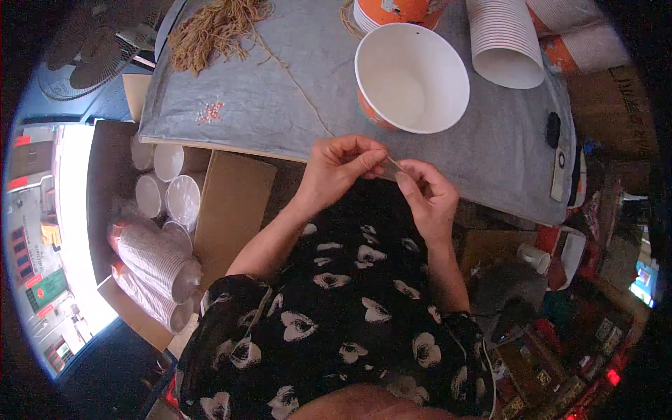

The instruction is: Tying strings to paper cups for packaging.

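Both my hands meet over the near edge of the table, fingertips pinched close together. A brown strand of twine (297,87) runs from a tangled bundle of twine (217,31) at the far left down to my left hand (343,168), which is closed on it. Between the two hands a short length of the twine shows, and my right hand (430,199) pinches its other end between thumb and fingers. Just beyond my hands a large paper bucket (413,80), white inside with an orange outside, stands upright; its visible inside is bare.
Small orange and white bits (209,112) lie on the grey-covered table (259,119). Nested paper buckets (505,42) lie at the far right, near a dark object and scissors-like tool (558,175). On the left, a cardboard box (231,203) holds wrapped bucket stacks (150,259).
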`<state>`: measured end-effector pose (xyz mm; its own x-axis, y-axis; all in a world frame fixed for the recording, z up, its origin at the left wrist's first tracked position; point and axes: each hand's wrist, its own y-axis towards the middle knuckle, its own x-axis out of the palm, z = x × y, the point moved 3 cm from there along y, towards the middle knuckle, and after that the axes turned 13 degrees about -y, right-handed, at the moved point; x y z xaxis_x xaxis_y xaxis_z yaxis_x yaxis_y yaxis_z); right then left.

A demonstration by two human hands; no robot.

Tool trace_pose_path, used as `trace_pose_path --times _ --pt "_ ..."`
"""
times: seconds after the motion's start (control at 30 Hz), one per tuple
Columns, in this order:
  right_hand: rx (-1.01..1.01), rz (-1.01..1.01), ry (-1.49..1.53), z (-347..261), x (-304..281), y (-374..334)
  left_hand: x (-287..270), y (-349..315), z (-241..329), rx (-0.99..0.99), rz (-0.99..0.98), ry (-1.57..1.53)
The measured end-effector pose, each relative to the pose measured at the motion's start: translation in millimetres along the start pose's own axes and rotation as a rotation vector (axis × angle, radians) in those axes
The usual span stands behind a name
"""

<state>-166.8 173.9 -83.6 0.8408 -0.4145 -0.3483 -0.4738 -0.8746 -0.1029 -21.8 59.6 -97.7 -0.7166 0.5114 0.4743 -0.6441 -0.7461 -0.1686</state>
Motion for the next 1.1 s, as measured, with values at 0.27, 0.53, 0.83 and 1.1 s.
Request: trace_pose_path --times 0.27,0.53,0.83,1.1 --pt "-0.084 0.067 -0.067 4 -10 10 5 -4 1 0.133 0.010 0.318" --pt "0.134 0.056 0.258 -4 -41 25 21 -1 26 0.382 -0.103 0.464" --pt "-0.345 0.490 -0.283 -107 -139 56 21 25 56 0.657 -0.151 0.920" --pt "-0.234 -0.208 -0.450 -88 -70 52 23 -14 33 0.664 -0.231 1.045"
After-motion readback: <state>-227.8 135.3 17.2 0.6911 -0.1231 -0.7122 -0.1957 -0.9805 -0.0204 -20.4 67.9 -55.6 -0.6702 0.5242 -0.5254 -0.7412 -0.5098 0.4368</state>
